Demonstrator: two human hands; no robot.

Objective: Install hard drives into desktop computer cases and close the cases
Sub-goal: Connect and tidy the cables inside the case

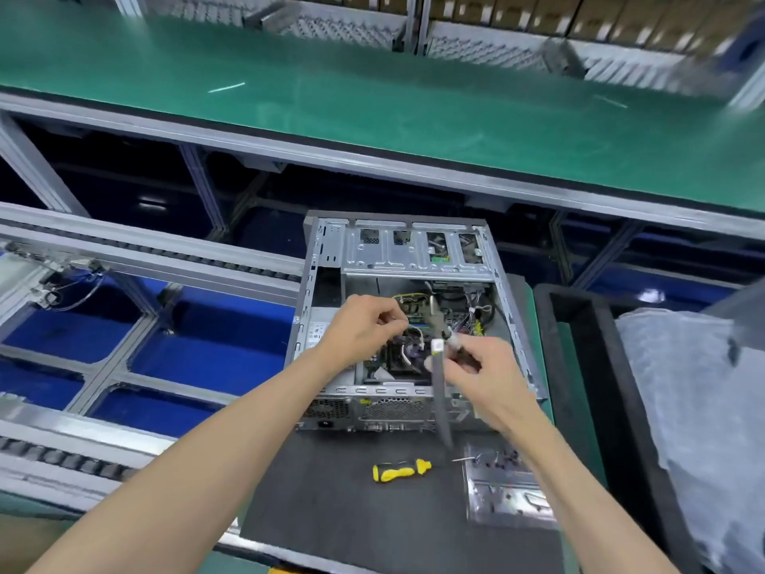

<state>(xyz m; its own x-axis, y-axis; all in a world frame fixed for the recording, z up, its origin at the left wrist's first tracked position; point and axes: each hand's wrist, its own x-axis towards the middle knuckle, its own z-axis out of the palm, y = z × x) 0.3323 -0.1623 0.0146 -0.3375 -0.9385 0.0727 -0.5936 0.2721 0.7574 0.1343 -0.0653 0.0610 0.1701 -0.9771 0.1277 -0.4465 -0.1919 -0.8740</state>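
Note:
An open desktop computer case (327,250) lies on its side on a dark mat, its metal drive cage (414,252) at the far end and the motherboard with wires exposed. My left hand (364,329) reaches into the case with fingers pinched together on something small among the wires; what it is I cannot tell. My right hand (476,366) grips a long flat dark cable (439,391) with a connector end, which hangs down over the case's rear panel. No hard drive is visible.
A yellow-and-black screwdriver (399,470) lies on the dark mat (331,511) in front of the case. A clear tray of screws (503,490) sits to its right. A black foam tray with grey bagged items (683,387) stands at right. Roller conveyor rails (145,258) run at left; a green shelf (372,101) lies beyond.

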